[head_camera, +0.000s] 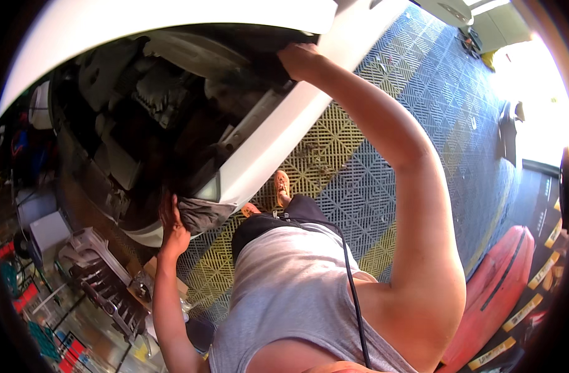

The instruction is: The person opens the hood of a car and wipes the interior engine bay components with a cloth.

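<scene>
A white car stands before me with its hood (172,13) raised over a dark engine bay (161,100). My left hand (175,228) is at the car's front corner, fingers pointing into the bay. It touches a crumpled grey-brown cloth (205,214) draped over the corner, just below the headlamp (208,190). Whether the fingers grip the cloth is unclear. My right hand (301,60) is bent at the inner edge of the white fender (275,135), close under the hood. Its fingertips are hidden in shadow.
A detached car grille (109,298) lies among boxes and parts at left. Blue and yellow plastic grid tiles (354,177) cover the floor. A long, worn red object (492,279) lies at right beside a shelf with yellow labels (522,312). A black cord (352,279) hangs down my front.
</scene>
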`<move>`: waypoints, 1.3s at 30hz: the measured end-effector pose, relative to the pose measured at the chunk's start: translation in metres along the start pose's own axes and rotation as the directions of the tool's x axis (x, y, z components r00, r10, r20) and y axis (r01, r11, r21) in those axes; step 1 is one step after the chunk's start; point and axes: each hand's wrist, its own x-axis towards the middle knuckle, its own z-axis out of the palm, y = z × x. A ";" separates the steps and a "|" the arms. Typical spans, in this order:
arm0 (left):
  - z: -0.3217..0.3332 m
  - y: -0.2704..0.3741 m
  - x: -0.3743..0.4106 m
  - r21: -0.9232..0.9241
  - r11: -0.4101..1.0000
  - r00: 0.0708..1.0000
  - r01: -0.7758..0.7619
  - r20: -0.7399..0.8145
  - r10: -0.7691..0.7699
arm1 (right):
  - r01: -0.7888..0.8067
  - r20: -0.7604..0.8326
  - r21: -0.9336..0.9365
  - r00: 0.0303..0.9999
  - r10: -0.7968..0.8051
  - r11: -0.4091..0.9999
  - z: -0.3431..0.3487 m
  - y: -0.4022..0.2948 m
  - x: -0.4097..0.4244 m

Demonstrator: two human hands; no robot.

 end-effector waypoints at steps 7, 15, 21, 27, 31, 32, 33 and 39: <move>-0.007 0.001 0.001 0.030 0.999 0.998 -0.035 -0.046 0.036 | 0.151 -0.156 0.084 0.978 -0.136 0.985 0.014 0.015 -0.004; -0.003 -0.001 -0.003 0.052 0.997 0.995 -0.065 -0.068 0.068 | 0.218 0.064 0.222 0.969 -0.237 0.950 0.006 0.017 0.008; -0.004 0.002 -0.002 0.078 0.995 0.996 -0.058 -0.066 0.063 | 0.275 0.051 0.067 0.959 -0.278 0.959 0.013 0.016 0.015; -0.004 -0.001 -0.003 0.082 0.993 0.992 -0.079 -0.087 0.087 | 0.316 -0.010 -0.074 0.948 -0.318 0.946 0.030 0.017 0.023; -0.005 0.002 0.000 0.059 0.996 0.994 -0.065 -0.080 0.070 | 0.329 -0.165 -0.058 0.928 -0.334 0.943 0.039 0.025 0.019; -0.006 0.001 0.001 0.046 0.997 0.995 -0.056 -0.077 0.060 | 0.336 -0.227 -0.041 0.914 -0.336 0.941 0.041 0.026 0.018; -0.007 0.001 -0.008 0.035 0.999 0.997 -0.029 -0.071 0.032 | 0.346 -0.205 0.003 0.919 -0.338 0.938 0.037 0.017 0.020; 0.005 -0.005 0.001 0.011 1.000 0.999 -0.017 -0.042 0.018 | 0.347 -0.470 0.373 0.870 -0.147 0.861 0.007 0.038 -0.036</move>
